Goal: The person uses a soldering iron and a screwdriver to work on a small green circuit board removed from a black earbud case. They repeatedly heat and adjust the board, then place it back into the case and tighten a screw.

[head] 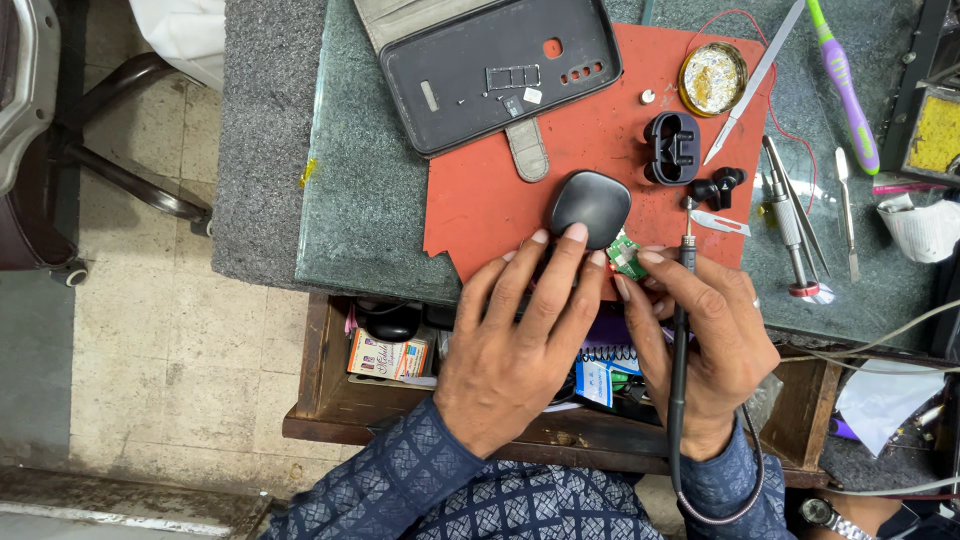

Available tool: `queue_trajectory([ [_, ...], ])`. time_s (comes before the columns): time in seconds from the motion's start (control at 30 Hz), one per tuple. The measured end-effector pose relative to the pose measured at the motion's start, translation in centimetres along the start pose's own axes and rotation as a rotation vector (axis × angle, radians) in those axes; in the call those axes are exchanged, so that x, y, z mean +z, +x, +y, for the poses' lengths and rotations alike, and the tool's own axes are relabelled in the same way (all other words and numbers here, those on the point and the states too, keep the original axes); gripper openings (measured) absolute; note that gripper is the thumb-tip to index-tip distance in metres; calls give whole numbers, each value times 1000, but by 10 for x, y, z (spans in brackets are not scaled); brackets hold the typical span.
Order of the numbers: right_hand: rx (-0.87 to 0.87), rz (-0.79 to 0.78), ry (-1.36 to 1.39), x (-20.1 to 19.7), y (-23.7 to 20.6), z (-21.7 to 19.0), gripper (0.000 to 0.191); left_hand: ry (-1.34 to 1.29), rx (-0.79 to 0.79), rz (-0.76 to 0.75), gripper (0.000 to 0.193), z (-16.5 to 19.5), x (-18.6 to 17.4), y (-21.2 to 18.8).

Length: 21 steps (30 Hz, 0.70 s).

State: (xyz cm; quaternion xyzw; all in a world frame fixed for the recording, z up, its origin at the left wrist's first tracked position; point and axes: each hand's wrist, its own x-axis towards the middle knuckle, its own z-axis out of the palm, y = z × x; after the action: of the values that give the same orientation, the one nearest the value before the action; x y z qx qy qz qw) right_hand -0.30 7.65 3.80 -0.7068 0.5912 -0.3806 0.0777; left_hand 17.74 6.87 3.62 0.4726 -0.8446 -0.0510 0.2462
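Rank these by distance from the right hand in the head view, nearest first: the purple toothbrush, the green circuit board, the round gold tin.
1. Green circuit board: at the right hand's fingertips.
2. Round gold tin: farther up, on the red mat.
3. Purple toothbrush: farthest, upper right.

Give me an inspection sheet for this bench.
Surface: stone bench with red mat.
Job's things: green circuit board; black shell; soldering iron.
Clutter: phone case, tin, tweezers, toothbrush, black housing.
Hands: left hand rests on the shell; right hand holds the iron, its fingers at the board.
Cables: iron's cord; red wire.
Surroundings: open drawer, tiled floor.
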Motion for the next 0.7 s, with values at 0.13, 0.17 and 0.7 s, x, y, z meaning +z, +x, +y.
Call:
queue_trajectory([
  [0.13, 5, 0, -5, 0, 1, 0, 35, -89, 20, 29, 37, -7, -5, -2],
  [0.17, 9, 1, -2, 0, 1, -1, 35, -109, 22, 37, 36, -8, -6, -2],
  [0.7, 220, 336, 570, -12, -11, 33, 37, -165, -3, 79, 43, -12, -12, 3],
])
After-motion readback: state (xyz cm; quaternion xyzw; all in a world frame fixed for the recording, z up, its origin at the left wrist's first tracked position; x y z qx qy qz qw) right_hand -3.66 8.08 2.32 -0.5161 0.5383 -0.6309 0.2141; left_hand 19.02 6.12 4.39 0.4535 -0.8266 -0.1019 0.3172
